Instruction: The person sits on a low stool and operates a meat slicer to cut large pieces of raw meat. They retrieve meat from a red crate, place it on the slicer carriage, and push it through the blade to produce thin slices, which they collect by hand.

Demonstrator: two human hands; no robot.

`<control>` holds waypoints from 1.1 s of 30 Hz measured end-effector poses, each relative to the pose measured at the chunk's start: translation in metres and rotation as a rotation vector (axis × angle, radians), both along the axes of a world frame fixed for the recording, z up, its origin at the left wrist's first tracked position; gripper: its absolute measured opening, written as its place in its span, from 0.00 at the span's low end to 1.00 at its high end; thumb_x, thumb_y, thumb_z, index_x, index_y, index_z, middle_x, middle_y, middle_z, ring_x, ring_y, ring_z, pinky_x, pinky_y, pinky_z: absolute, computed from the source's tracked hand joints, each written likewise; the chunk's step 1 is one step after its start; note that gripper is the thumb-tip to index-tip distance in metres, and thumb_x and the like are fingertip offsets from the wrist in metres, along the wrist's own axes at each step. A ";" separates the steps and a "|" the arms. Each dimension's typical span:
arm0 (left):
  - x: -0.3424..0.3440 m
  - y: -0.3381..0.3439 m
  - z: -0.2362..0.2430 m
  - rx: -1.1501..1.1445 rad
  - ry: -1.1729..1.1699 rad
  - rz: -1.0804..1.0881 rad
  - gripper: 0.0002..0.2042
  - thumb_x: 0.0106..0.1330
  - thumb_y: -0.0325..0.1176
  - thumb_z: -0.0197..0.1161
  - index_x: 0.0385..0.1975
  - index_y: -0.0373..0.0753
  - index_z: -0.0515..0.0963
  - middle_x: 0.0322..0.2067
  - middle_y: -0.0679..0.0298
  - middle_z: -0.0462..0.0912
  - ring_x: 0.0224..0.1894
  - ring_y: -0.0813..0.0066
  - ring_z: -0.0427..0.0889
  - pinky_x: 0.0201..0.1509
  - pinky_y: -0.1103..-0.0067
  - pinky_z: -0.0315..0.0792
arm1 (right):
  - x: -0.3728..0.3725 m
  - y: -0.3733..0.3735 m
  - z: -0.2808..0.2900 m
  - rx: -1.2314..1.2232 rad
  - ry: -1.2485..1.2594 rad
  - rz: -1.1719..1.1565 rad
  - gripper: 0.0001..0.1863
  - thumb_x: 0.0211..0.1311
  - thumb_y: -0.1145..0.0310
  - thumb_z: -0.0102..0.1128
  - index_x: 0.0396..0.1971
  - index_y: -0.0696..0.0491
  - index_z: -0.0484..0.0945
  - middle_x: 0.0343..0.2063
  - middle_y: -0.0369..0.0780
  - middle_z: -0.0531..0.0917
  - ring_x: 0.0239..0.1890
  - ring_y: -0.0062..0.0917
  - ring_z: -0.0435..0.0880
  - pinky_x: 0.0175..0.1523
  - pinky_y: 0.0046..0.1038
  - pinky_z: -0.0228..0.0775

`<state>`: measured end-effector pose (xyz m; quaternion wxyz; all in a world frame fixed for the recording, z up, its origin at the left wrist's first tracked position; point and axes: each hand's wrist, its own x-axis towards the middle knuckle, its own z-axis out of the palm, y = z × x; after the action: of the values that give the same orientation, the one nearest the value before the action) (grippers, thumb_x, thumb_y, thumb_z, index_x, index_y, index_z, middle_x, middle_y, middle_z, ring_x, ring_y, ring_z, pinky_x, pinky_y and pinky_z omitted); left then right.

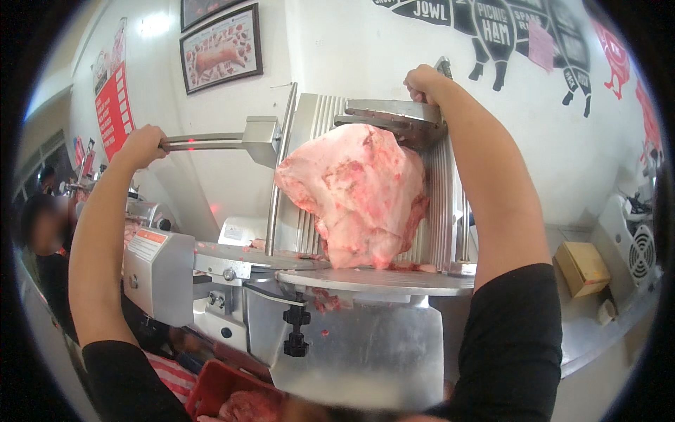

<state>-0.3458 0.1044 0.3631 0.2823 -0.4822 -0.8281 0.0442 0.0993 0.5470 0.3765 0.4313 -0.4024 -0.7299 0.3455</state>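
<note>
A large pale pink slab of fatty meat (pixel 351 197) stands on the metal slicing machine's ridged carriage (pixel 306 112), its lower end at the round steel table (pixel 373 280). My left hand (pixel 143 145) is closed on a long flat metal bar handle (pixel 204 141) left of the meat, joined to a block on an upright rod. My right hand (pixel 426 86) is closed on the handle of a steel holding plate (pixel 390 112) above the meat, whose underside is partly hidden behind it.
A person (pixel 46 232) stands at the far left beside another machine (pixel 149 214). A red crate (pixel 211 380) holding meat is below. A cardboard box (pixel 581 267) and metal appliance (pixel 626 239) are at the right. Posters and a framed picture (pixel 219 49) hang behind.
</note>
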 end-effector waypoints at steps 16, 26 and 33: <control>0.099 0.024 0.018 -0.252 -0.112 -0.319 0.33 0.51 0.35 0.78 0.60 0.42 0.78 0.57 0.49 0.81 0.61 0.52 0.79 0.67 0.67 0.71 | -0.006 -0.024 -0.002 -0.024 0.118 0.024 0.11 0.65 0.77 0.52 0.21 0.60 0.73 0.15 0.42 0.72 0.13 0.26 0.68 0.17 0.31 0.56; -0.008 0.006 -0.002 0.021 0.002 -0.116 0.05 0.57 0.31 0.70 0.31 0.39 0.86 0.27 0.55 0.86 0.36 0.53 0.86 0.47 0.62 0.77 | 0.004 -0.013 0.000 -0.001 0.072 0.005 0.10 0.68 0.74 0.52 0.25 0.59 0.73 0.15 0.39 0.71 0.13 0.23 0.65 0.17 0.30 0.53; 0.041 -0.005 0.001 0.179 0.223 -0.442 0.23 0.58 0.34 0.73 0.55 0.41 0.81 0.49 0.55 0.85 0.53 0.61 0.82 0.56 0.60 0.75 | -0.002 -0.017 0.003 -0.023 0.069 0.032 0.09 0.66 0.75 0.53 0.25 0.60 0.72 0.16 0.39 0.70 0.13 0.23 0.64 0.17 0.31 0.53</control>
<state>-0.3046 0.0999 0.3643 0.4161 -0.6166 -0.6672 -0.0391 0.0974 0.5301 0.3797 0.4457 -0.3835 -0.7169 0.3745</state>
